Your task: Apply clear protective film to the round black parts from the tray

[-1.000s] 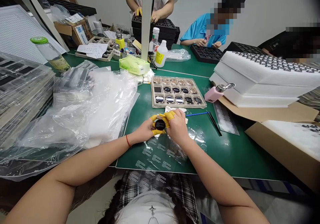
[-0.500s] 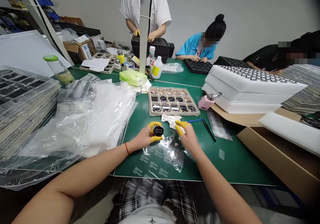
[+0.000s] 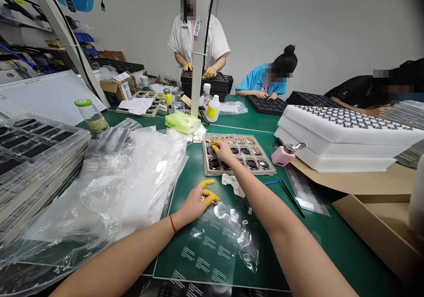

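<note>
The right hand's (image 3: 225, 152) fingers pinch a dark disc (image 3: 210, 150) at the tray's (image 3: 238, 172) left side. Across open bench (image 3: 188, 164), the left hand's (image 3: 195, 201) fingers sit half spread, hold unclear.

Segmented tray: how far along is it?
Looks done: dark-faced pieces in the tray's middle and front rows. In hand: right hand at a dark round piece, middle row's left end; left hand's hold unclear. Probably left: coppery pieces along the back row and at the middle row's right end. Right hand and arm hide some spots.
</note>
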{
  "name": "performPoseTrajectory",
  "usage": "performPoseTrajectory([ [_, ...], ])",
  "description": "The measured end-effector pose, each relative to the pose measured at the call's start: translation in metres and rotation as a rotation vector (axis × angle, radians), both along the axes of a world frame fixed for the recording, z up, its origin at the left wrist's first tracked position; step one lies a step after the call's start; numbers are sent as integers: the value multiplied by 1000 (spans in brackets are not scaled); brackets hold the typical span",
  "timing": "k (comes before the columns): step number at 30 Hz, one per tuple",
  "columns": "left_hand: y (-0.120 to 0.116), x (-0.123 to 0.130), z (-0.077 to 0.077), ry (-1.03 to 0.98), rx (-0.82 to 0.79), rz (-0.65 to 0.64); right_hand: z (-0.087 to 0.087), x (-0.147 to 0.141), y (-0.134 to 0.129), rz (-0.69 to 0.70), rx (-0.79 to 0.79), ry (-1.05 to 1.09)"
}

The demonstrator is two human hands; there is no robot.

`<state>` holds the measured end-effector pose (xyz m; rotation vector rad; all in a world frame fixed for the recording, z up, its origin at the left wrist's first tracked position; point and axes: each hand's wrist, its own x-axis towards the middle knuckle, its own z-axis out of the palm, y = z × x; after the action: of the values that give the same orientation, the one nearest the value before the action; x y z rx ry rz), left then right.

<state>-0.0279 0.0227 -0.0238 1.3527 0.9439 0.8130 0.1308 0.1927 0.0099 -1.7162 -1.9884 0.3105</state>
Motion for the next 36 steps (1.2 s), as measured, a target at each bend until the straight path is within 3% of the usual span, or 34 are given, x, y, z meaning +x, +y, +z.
performPoseTrajectory([
  [4, 3, -1, -4, -18, -14, 7, -2, -10, 31, -21, 33, -97],
  [8, 9, -4, -13, -14, -15, 14, 1, -18, 62, -71, -50, -147],
  [12, 13, -6, -18, -22, -16, 55, 8, -24, 64, -89, -75, -147],
  [15, 13, -7, -12, -38, -27, 70, 17, -27, 35, -56, -18, -131],
  [18, 12, -9, 0, -110, -95, 98, 24, -27, -17, 24, 33, -78],
  [22, 9, -11, 10, -282, -163, 89, 25, -14, -105, 406, 10, 216],
  [25, 4, -5, 9, -327, -179, -12, 22, 2, -160, 552, 47, 185],
  [28, -5, 5, 4, -227, -75, -96, 19, 17, -191, 510, 14, 205],
  [33, -23, 14, -2, -49, 87, -216, 11, 25, -206, 288, -145, 361],
  [36, -29, 15, -2, 26, 149, -243, 8, 20, -215, 294, -50, 256],
])
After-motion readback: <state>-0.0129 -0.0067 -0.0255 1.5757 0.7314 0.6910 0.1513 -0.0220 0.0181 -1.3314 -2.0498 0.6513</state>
